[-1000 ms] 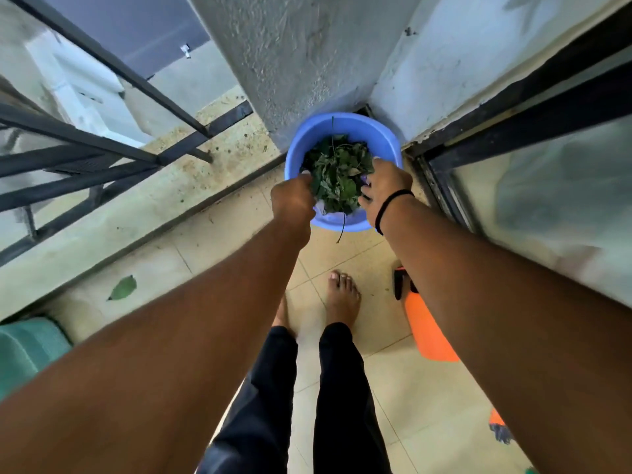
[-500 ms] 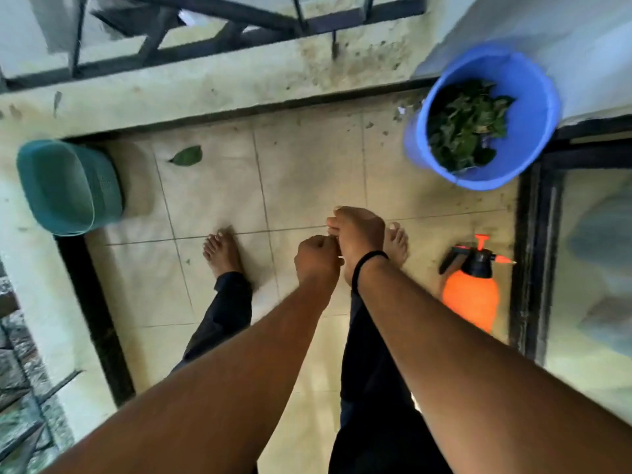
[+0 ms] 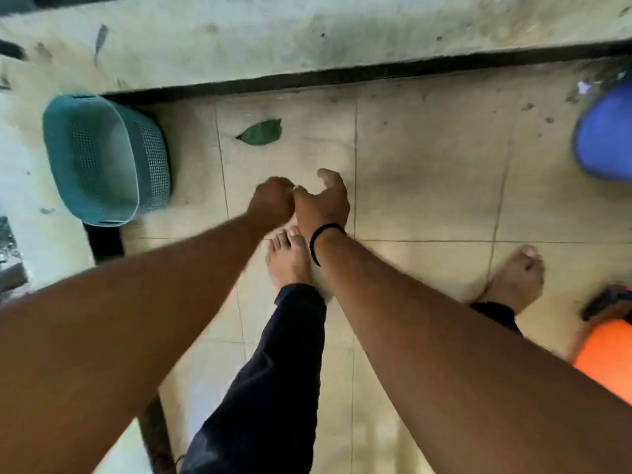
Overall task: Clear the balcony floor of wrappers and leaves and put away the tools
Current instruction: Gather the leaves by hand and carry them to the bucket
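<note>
Fingers of our left hand [image 3: 272,201] curl into a loose fist with nothing visible in it, while those of our right hand [image 3: 323,200] hang half bent and apart, the thumb raised, also holding nothing we can see. Both hands meet knuckle to thumb above the floor [image 3: 427,186], and a black band [image 3: 321,239] circles the right wrist.

Half a second ago the blue bucket [image 3: 603,142] of leaves sat whole in view up and to the right; now only its rounded side shows at the right edge, well apart from the fingers, and its contents are out of sight. The orange sprayer [image 3: 605,350] has slid to the lower right corner, and our hands have moved leftward over the tiles.

A single green leaf [image 3: 261,131], flat and pointed, lies just beyond the fingers on the pale tile. Left of them a teal basket [image 3: 102,159] of perforated plastic lies tipped on its side against the low concrete ledge [image 3: 307,39], which is stained and rough. Between the leaf and the fingers the glazed tile is bare, and to their right runs a wide stretch of open floor as far as the bucket. Our bare feet stand below the hands, dark trousers [image 3: 273,371] above them.
</note>
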`<state>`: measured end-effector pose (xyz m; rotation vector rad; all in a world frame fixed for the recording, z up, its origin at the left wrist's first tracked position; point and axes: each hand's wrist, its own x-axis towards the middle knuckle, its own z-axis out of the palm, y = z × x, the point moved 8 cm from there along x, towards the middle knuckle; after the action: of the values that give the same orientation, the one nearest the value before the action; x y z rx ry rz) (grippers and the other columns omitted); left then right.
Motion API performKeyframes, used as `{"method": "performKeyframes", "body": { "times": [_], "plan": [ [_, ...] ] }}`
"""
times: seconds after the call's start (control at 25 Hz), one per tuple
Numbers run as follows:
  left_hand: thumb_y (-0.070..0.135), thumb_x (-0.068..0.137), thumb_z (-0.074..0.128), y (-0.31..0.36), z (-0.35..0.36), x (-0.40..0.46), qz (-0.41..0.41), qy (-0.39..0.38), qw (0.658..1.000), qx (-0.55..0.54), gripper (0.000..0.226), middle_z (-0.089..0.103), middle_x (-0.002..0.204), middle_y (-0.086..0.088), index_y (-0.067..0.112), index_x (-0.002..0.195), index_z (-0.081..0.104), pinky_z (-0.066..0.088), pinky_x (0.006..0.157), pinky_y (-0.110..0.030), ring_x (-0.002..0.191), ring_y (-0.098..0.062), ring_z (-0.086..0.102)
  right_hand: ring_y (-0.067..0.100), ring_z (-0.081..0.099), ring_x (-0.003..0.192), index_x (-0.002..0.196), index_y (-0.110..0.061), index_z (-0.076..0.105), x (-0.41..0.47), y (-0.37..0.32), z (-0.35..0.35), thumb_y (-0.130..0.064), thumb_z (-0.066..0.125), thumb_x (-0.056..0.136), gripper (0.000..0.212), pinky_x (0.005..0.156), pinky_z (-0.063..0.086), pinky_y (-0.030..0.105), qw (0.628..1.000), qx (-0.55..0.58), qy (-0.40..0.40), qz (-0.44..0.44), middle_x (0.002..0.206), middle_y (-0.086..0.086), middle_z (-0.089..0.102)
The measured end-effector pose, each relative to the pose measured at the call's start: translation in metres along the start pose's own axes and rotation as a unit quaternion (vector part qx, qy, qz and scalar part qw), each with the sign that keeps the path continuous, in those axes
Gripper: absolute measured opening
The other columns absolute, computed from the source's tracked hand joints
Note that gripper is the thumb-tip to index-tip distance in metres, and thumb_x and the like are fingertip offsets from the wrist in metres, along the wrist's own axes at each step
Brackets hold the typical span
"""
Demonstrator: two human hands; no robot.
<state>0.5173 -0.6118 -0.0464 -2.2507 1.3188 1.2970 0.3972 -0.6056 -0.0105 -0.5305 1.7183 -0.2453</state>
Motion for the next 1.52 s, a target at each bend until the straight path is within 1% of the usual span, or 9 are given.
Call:
{"method": "performKeyframes", "body": {
  "times": [0.16,0.28,0.48,0.64,0.8,0.92,1.08,1.28,1.52],
  "plan": [
    [0.019,0.097,0.058,-0.031,-0.034,0.08,0.001,0.051,0.998,0.035,0.023,0.063,0.133,-0.015,0.012,0.111,0.075,0.048,0.101,-0.036,0.121,-0.033,0.059,0.017,0.056,0.124,0.135,-0.018,0.057,0.034,-0.015,0.016,-0.02,0.064,0.094,0.042,0.091,0.039,0.018,0.987,-0.107,-0.068,-0.097,0.139,-0.001,0.058],
    [0.017,0.1,0.058,-0.023,-0.027,0.104,-0.018,0.074,0.997,-0.002,0.038,0.025,0.162,-0.016,0.016,0.137,0.059,0.03,0.12,-0.045,0.146,-0.039,0.029,0.016,0.057,0.121,0.129,-0.02,0.061,0.064,0.0,0.006,-0.021,0.063,0.094,0.035,0.096,0.043,0.022,0.977,-0.162,-0.079,-0.11,0.136,-0.004,0.059],
    [0.027,0.102,0.015,-0.053,0.124,0.026,-0.025,0.031,0.983,0.181,0.053,0.04,0.152,-0.019,0.008,0.149,0.03,0.03,0.116,-0.051,0.141,-0.036,0.034,0.014,0.055,0.122,0.13,-0.018,0.06,0.088,0.035,-0.023,-0.021,0.062,0.095,0.035,0.095,0.04,0.02,0.977,-0.186,-0.091,-0.056,0.139,-0.002,0.056],
    [0.039,0.099,0.01,-0.059,0.118,0.019,-0.114,0.088,0.99,-0.004,0.066,0.041,0.153,-0.017,0.006,0.149,0.038,0.028,0.118,-0.048,0.142,-0.032,0.038,0.013,0.053,0.121,0.135,-0.016,0.056,0.064,0.033,-0.042,-0.022,0.062,0.096,0.04,0.09,0.036,0.018,0.989,-0.133,-0.053,-0.023,0.142,0.001,0.051],
    [-0.002,0.083,0.065,0.042,0.071,-0.011,-0.127,0.009,0.957,-0.261,0.022,0.07,0.07,-0.006,0.016,0.075,0.075,0.048,0.051,-0.017,0.049,0.006,0.059,0.022,0.055,0.121,0.136,-0.019,0.054,0.046,0.0,-0.082,-0.02,0.057,0.098,0.038,0.087,0.039,0.021,0.997,-0.067,0.022,-0.01,0.143,0.005,0.048],
    [0.006,0.077,0.051,0.145,0.073,-0.061,-0.184,-0.028,0.912,-0.365,0.041,0.048,0.045,0.007,0.019,0.038,0.053,0.031,0.051,-0.022,0.048,-0.011,0.045,0.02,0.062,0.109,0.113,-0.018,0.07,0.034,-0.003,-0.161,-0.006,0.054,0.093,0.028,0.083,0.043,0.022,0.993,0.018,0.11,0.044,0.124,0.004,0.066],
    [0.006,0.081,0.063,0.284,0.076,-0.116,-0.051,-0.024,0.939,-0.339,0.015,0.07,0.068,0.001,0.014,0.07,0.071,0.047,0.061,-0.024,0.064,-0.013,0.062,0.018,0.07,0.097,0.083,-0.017,0.079,-0.003,-0.031,-0.307,0.002,0.06,0.084,0.026,0.096,0.054,0.034,0.95,0.175,0.258,-0.001,0.095,0.001,0.076],
    [0.001,0.078,0.073,0.441,0.061,-0.153,0.164,-0.04,0.917,-0.361,0.013,0.075,0.07,-0.002,0.012,0.078,0.08,0.049,0.06,-0.019,0.06,0.001,0.063,0.015,0.069,0.093,0.093,-0.007,0.079,-0.037,-0.076,-0.449,0.009,0.054,0.081,0.032,0.09,0.053,0.023,0.871,0.267,0.398,-0.109,0.088,0.002,0.072],
    [-0.007,0.086,0.059,0.471,0.097,-0.123,0.054,-0.074,0.948,-0.305,0.042,0.068,0.088,-0.002,0.014,0.121,0.071,0.059,0.073,-0.043,0.066,-0.016,0.061,0.025,0.059,0.119,0.144,-0.021,0.052,0.024,-0.058,-0.5,-0.009,0.061,0.081,0.065,0.104,0.048,0.054,0.911,0.362,0.189,-0.049,0.131,0.004,0.061]
  ]
}}
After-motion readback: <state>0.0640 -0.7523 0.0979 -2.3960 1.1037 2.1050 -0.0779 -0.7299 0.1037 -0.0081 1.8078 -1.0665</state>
